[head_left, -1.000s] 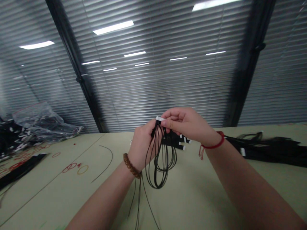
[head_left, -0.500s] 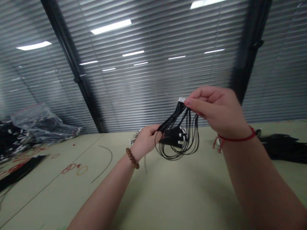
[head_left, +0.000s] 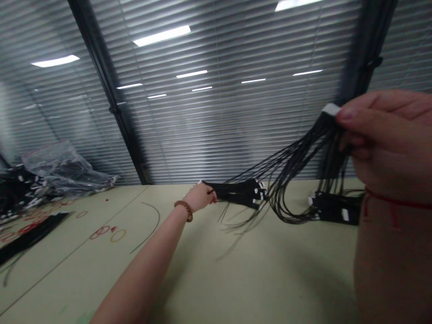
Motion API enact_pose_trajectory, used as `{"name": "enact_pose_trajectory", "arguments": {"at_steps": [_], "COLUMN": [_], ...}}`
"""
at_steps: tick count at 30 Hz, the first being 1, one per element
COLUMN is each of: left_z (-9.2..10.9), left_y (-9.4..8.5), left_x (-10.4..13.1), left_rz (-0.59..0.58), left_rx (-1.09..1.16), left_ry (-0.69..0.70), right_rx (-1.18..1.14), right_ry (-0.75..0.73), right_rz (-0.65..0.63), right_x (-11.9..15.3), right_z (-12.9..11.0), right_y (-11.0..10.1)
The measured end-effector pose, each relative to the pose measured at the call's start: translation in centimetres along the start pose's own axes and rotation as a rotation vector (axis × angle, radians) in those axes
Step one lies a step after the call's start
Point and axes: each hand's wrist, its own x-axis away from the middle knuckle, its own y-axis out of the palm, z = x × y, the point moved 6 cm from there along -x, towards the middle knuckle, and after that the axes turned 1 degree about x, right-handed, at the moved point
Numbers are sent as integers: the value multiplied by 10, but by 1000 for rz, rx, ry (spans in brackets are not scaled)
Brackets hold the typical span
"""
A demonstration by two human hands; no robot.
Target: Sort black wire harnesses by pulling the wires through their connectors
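My right hand (head_left: pixel 388 130), large and close on the right, pinches the white connector (head_left: pixel 331 109) of a black wire harness (head_left: pixel 297 162). Its thin wires fan down and to the left, and their loose ends blur over the table. My left hand (head_left: pixel 199 196) reaches to the back of the table, its fingers closed at the left end of a bundle of black wires (head_left: pixel 236 193) with white connectors. Dark wires show at its fingertips, though the grip is partly hidden.
Another black bundle (head_left: pixel 337 209) lies behind the hanging harness. Left on the table (head_left: pixel 270 279) are a clear plastic bag (head_left: pixel 74 168), a black wire pile (head_left: pixel 20 189), red rubber bands (head_left: pixel 99 232), a black strip (head_left: pixel 33 238) and a stray wire (head_left: pixel 157 220). Blinds (head_left: pixel 216 112) stand behind.
My right hand has moved right and closer to the camera, stretching out the harness that hung in loops. My left hand has let go of those wires and moved slightly left, onto the bundle.
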Motion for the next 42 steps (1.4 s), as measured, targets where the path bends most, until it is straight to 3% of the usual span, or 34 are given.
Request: {"name": "enact_pose_trajectory", "arguments": {"at_steps": [4,7,15,17,25,27,29,33,37,38,40,42], "left_z": [0,11,73,84,114,117,116,106,104,102,96,88], "left_y": [3,1,-7,-5,15,20,24,21,-3,-11,-25,-22], "left_x": [-2,2,28,35,62,68,68,58,62,70,96,132], "left_rz": [26,49,74,11,-447,-560,-597,-463,-272,-189,85,183], "left_rx": [-32,4,401,500,792,914,978,769,536,442,-2,-293], "left_ry": [13,72,343,418,687,679,611,472,404,398,399,472], "right_rx": [5,4,-16,-39,-142,-176,-217,-285,-293,-282,-254,-229], "right_ry": [54,117,238,254,173,183,195,238,264,264,262,261], "right_rz": [-82,-163,-351,-373,-352,-338,-329,-374,-398,-395,-388,-395], "right_x": [0,0,5,7,6,5,4,1,-3,-4,-7,-7], "right_z": [14,28,44,46,44,44,44,45,48,49,52,56], "right_y": [11,22,43,46,49,48,46,41,33,31,29,29]}}
